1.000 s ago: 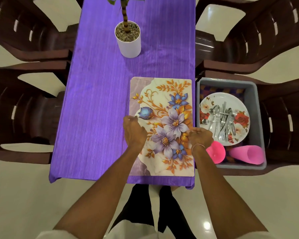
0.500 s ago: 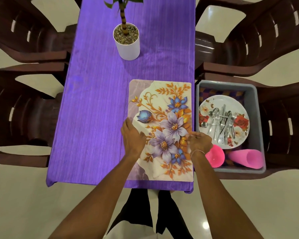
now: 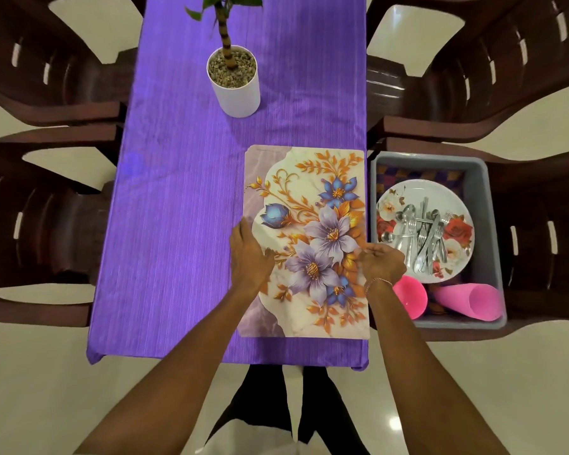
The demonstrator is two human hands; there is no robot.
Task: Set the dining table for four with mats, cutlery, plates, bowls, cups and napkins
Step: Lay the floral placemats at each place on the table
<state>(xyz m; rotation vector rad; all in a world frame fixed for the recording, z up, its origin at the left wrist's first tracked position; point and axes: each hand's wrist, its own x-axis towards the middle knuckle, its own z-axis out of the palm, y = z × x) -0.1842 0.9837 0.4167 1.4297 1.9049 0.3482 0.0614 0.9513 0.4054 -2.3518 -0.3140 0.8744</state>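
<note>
A long table under a ribbed purple cloth (image 3: 184, 224) fills the middle of the view, with dark brown plastic chairs (image 3: 40, 221) along both sides. On the chair seat at the right sits a grey plastic tub (image 3: 493, 224); it holds a round white plate printed with red roses (image 3: 457, 208), a loose heap of steel cutlery (image 3: 421, 238) lying on that plate, and two pink plastic cups (image 3: 470, 302) tipped on their sides. A white cylindrical pot with a small plant in gravel (image 3: 235, 82) stands further up the table.

The rectangular floral place mat (image 3: 312, 205), or perhaps a stack of them, lies flat at the table's near right corner. The left hand (image 3: 248, 257) lies on its left edge, fingers curled over the border. The right hand (image 3: 383, 262) pinches the right edge.

The mat step appears to be in hand, with nothing else laid. The next move probably calls for separating or squaring the mat, then setting three more places.
</note>
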